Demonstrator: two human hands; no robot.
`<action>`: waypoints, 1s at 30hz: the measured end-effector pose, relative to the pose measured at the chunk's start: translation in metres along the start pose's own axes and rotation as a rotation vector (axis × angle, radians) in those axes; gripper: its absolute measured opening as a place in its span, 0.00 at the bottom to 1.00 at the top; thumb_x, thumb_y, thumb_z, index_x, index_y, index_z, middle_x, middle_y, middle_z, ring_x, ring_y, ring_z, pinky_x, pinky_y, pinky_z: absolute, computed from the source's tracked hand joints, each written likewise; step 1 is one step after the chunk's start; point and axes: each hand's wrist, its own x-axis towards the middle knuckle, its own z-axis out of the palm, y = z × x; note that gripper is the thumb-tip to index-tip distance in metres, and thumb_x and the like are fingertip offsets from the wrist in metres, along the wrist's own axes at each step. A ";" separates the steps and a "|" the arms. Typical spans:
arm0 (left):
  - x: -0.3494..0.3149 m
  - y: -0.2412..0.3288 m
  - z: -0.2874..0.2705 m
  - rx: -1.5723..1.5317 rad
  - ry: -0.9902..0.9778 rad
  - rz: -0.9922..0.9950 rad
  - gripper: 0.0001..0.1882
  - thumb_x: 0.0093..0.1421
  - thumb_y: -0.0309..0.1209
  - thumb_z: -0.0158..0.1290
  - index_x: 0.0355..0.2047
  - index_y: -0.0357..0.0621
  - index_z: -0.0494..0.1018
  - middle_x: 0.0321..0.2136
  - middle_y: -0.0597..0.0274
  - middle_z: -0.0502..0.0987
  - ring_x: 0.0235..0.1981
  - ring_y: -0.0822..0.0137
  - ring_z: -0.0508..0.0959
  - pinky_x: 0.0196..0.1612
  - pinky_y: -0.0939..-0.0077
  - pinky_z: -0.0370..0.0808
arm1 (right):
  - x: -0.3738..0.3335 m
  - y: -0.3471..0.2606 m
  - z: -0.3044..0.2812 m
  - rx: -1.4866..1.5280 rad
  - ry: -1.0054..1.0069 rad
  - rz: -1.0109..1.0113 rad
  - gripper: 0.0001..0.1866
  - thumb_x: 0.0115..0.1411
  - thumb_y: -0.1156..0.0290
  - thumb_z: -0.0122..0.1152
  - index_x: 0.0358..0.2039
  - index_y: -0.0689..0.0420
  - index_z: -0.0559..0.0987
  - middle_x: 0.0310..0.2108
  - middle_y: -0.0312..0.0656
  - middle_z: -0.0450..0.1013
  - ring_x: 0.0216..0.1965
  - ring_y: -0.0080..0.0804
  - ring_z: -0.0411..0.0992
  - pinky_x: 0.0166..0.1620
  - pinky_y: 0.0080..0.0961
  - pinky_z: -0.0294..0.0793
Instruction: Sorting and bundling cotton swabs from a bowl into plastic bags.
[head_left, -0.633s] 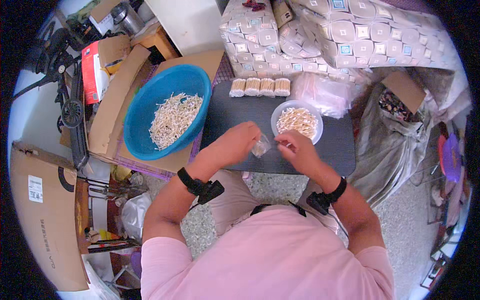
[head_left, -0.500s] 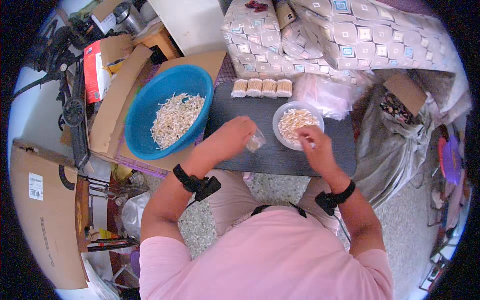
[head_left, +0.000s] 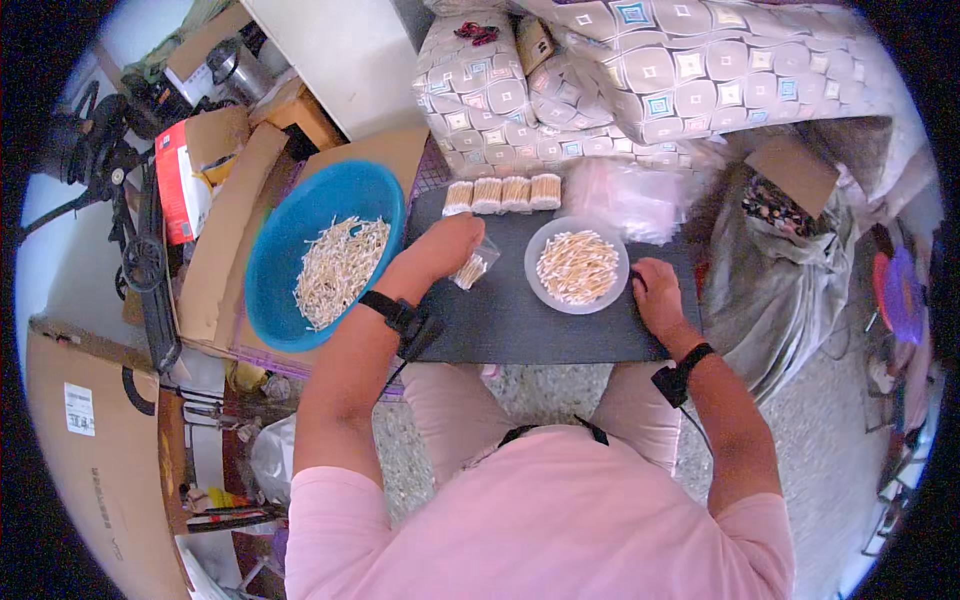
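My left hand (head_left: 445, 247) holds a small clear bag of cotton swabs (head_left: 473, 267) just above the dark board (head_left: 520, 320) on my lap. My right hand (head_left: 655, 292) rests on the board beside the right rim of a white bowl (head_left: 535, 288) full of cotton swabs, fingers curled down, nothing seen in it. A row of filled swab packets (head_left: 503, 193) lies along the board's far edge. A blue basin (head_left: 275, 250) with loose swabs sits to my left.
Clear plastic bags (head_left: 640, 195) lie at the board's far right. Flattened cardboard boxes (head_left: 215, 260) surround the basin. A patterned sofa (head_left: 620, 80) is behind, a grey sack (head_left: 770, 270) to my right, a large carton (head_left: 75, 440) at lower left.
My right hand left the bowl and moved right onto the board. My left hand carried the small bag forward and left, away from the bowl.
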 end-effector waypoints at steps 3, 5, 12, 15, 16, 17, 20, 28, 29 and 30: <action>0.011 -0.013 0.011 0.017 -0.020 -0.019 0.04 0.55 0.27 0.45 0.26 0.40 0.68 0.28 0.48 0.73 0.36 0.48 0.73 0.39 0.57 0.69 | 0.002 -0.009 0.002 -0.048 0.021 -0.005 0.15 0.50 0.74 0.59 0.41 0.56 0.74 0.46 0.45 0.68 0.50 0.47 0.63 0.54 0.39 0.63; 0.020 -0.018 0.018 0.011 0.022 -0.016 0.05 0.54 0.26 0.46 0.30 0.40 0.70 0.31 0.49 0.73 0.36 0.48 0.73 0.39 0.58 0.69 | -0.001 -0.012 0.001 -0.098 0.049 0.027 0.15 0.50 0.74 0.59 0.41 0.56 0.74 0.47 0.45 0.68 0.51 0.46 0.63 0.54 0.40 0.62; 0.021 -0.009 0.043 -0.103 0.201 0.041 0.15 0.50 0.24 0.53 0.41 0.41 0.71 0.38 0.50 0.72 0.38 0.49 0.73 0.42 0.62 0.71 | 0.000 -0.006 0.004 -0.060 0.031 0.036 0.17 0.51 0.72 0.59 0.43 0.58 0.73 0.48 0.46 0.67 0.52 0.46 0.63 0.56 0.41 0.61; 0.016 0.007 0.055 -0.225 0.118 -0.098 0.16 0.51 0.26 0.55 0.42 0.40 0.70 0.38 0.51 0.72 0.36 0.53 0.74 0.40 0.64 0.72 | -0.002 -0.008 0.002 -0.092 0.024 0.044 0.18 0.51 0.71 0.59 0.44 0.57 0.72 0.50 0.45 0.66 0.54 0.45 0.61 0.57 0.40 0.60; 0.014 0.010 0.059 -0.276 0.134 -0.105 0.16 0.52 0.28 0.56 0.43 0.40 0.70 0.36 0.52 0.73 0.34 0.56 0.74 0.39 0.65 0.72 | -0.001 -0.008 0.002 -0.096 0.016 0.039 0.18 0.52 0.70 0.59 0.44 0.57 0.72 0.51 0.45 0.65 0.55 0.45 0.60 0.57 0.40 0.60; 0.013 0.012 0.063 -0.328 0.150 -0.112 0.17 0.53 0.29 0.56 0.43 0.41 0.70 0.34 0.53 0.74 0.32 0.59 0.75 0.38 0.66 0.72 | 0.001 -0.010 0.002 -0.093 0.019 0.038 0.18 0.52 0.70 0.59 0.44 0.57 0.72 0.51 0.45 0.65 0.55 0.45 0.60 0.57 0.40 0.60; 0.018 0.026 0.073 -0.461 0.129 -0.241 0.19 0.54 0.31 0.56 0.45 0.40 0.69 0.30 0.55 0.74 0.28 0.65 0.75 0.32 0.68 0.74 | 0.002 -0.010 0.002 -0.093 0.011 0.046 0.18 0.52 0.69 0.58 0.45 0.57 0.72 0.51 0.45 0.65 0.56 0.44 0.60 0.57 0.40 0.59; 0.022 0.052 0.085 -0.691 0.094 -0.446 0.23 0.55 0.29 0.55 0.51 0.39 0.64 0.29 0.55 0.75 0.24 0.68 0.77 0.23 0.75 0.78 | 0.001 -0.013 0.005 -0.130 0.002 0.073 0.19 0.53 0.67 0.57 0.46 0.57 0.72 0.51 0.43 0.66 0.55 0.42 0.61 0.57 0.38 0.59; 0.023 0.056 0.084 -0.662 0.081 -0.484 0.23 0.55 0.29 0.55 0.51 0.39 0.64 0.29 0.55 0.75 0.24 0.67 0.78 0.24 0.74 0.78 | 0.000 -0.011 0.004 -0.134 0.001 0.073 0.19 0.53 0.67 0.57 0.46 0.57 0.72 0.51 0.43 0.66 0.55 0.42 0.61 0.57 0.38 0.59; 0.023 0.056 0.085 -0.665 0.083 -0.483 0.23 0.55 0.29 0.55 0.51 0.39 0.64 0.29 0.55 0.75 0.24 0.67 0.78 0.24 0.74 0.78 | 0.000 -0.010 0.003 -0.148 -0.007 0.081 0.19 0.53 0.67 0.57 0.46 0.56 0.72 0.51 0.42 0.66 0.55 0.41 0.61 0.57 0.38 0.59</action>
